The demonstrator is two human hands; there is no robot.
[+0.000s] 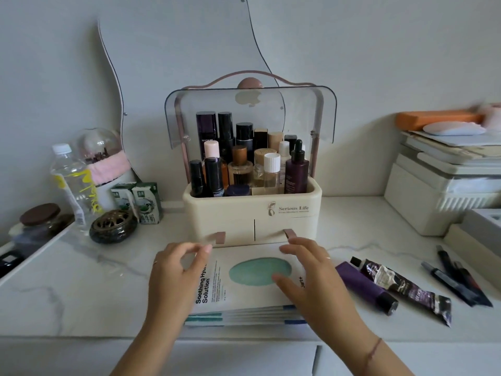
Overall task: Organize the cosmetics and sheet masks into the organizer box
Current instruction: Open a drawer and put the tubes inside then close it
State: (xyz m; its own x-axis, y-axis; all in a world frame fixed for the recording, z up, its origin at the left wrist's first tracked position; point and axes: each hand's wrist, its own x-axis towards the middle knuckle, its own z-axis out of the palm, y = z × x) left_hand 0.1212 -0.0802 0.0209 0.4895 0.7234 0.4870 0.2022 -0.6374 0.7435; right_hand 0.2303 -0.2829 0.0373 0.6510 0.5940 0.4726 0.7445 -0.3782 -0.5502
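Observation:
A cream organizer box (233, 213) stands at the middle of the counter, its clear lid (249, 112) raised and several bottles (244, 164) upright in its top tray. Two drawers with pink handles (290, 234) are shut at its base. In front of it lies a stack of white sheet masks (244, 283) with a green oval on the top packet. My left hand (173, 270) holds the stack's left far edge with curled fingers. My right hand (311, 278) rests on the stack's right side, fingers spread. Two purple tubes (366, 287) (406, 289) lie to the right.
Dark pens (458, 280) lie at the far right beside white boxes (433, 196). On the left stand a water bottle (73, 183), two green cartons (138, 202), a dark incense burner (112, 226), a snow globe (100, 156) and a white tray (32, 248). A wavy mirror (113, 77) hangs behind.

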